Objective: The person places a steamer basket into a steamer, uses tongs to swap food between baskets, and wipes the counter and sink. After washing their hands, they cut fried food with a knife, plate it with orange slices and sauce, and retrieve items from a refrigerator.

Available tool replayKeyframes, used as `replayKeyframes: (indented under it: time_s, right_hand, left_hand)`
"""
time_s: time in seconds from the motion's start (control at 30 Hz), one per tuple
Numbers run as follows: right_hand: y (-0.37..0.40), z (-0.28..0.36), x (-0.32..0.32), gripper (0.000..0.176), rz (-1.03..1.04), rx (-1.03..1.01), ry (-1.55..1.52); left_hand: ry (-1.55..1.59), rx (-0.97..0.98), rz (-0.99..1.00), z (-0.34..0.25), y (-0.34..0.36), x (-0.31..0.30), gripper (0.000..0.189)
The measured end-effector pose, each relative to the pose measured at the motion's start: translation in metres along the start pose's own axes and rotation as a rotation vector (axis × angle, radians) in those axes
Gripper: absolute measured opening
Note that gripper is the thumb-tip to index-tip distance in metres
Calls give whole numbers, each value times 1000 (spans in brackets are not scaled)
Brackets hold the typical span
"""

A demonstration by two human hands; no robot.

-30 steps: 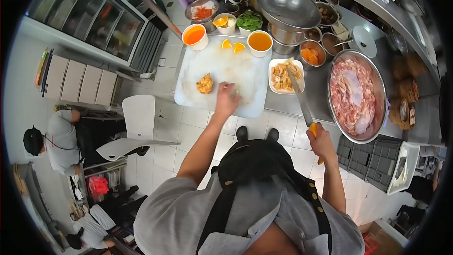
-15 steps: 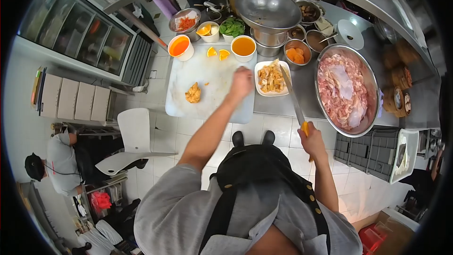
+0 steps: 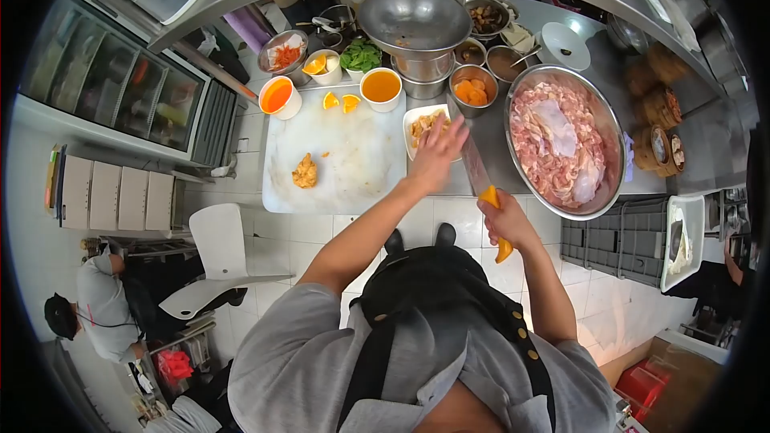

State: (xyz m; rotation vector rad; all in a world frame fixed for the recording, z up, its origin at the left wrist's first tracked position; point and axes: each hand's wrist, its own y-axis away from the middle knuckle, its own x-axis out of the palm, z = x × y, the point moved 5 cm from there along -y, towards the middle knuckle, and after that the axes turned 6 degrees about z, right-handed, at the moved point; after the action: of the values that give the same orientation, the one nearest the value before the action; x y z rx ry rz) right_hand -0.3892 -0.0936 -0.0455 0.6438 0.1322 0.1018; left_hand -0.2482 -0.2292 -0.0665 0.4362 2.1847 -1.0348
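My left hand (image 3: 437, 154) is over a white square dish (image 3: 408, 130) of chopped golden fried pieces (image 3: 425, 123), its fingers spread and partly covering them. A knife with a yellow handle (image 3: 503, 250) is gripped in my right hand (image 3: 507, 218). Its broad blade (image 3: 475, 167) points away from me, and the tip lies close beside the dish and my left fingers. One golden-brown fried piece (image 3: 305, 171) sits on the white cutting board (image 3: 353, 184), with a small crumb near it. Two orange wedges (image 3: 341, 102) rest at the board's far edge.
Tubs of orange-red liquid (image 3: 277, 97) and amber liquid (image 3: 381, 88) stand along the board's far side. A large steel bowl of raw meat (image 3: 561, 140) is on the right. Behind are stacked steel bowls (image 3: 415, 20) and a pot of orange slices (image 3: 473, 90). A person (image 3: 104, 305) sits at left.
My left hand has moved right from the board to over the dish, its fingers spreading. The knife has swung lower, its tip leaving the dish's far corner. The view has shifted slightly.
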Motion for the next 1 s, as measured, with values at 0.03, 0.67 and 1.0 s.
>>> replayKeyframes:
  time_s: [0.03, 0.67, 1.0]
  right_hand:
    - [3, 2, 0, 18, 7, -2, 0]
    - [-65, 54, 159, 34, 151, -483, 1043]
    - [-71, 59, 168, 35, 160, -430, 1202]
  left_hand:
    - [-186, -154, 206, 2, 12, 9, 63]
    - [-91, -735, -387, 106, 189, -147, 38]
    - [-15, -639, -616, 110, 199, -129, 41]
